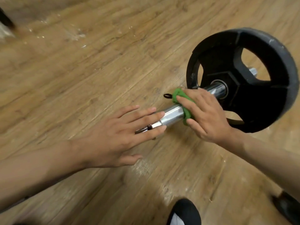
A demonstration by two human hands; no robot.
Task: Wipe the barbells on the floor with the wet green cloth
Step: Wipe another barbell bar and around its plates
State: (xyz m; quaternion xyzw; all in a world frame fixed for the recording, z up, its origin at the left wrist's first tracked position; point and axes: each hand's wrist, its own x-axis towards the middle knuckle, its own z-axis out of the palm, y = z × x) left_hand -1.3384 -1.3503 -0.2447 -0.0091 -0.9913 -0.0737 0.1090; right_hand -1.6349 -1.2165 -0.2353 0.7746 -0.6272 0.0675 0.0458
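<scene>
A barbell lies on the wooden floor, its chrome sleeve [172, 115] running from centre up to a black weight plate [253, 88] at the right. My right hand [206, 114] grips the green cloth [180, 96], wrapped round the sleeve just in front of the plate. A small black loop sticks out of the cloth's far corner. My left hand [120, 135] lies with straight, spread fingers over the thinner end of the bar, its fingertips touching the chrome.
The wooden floor [97, 65] shows pale scuffs and wet-looking streaks at the upper left. A dark shoe [185, 211] stands at the bottom centre and another dark shape [285, 207] at the bottom right. A dark object [6, 20] leans at the top left.
</scene>
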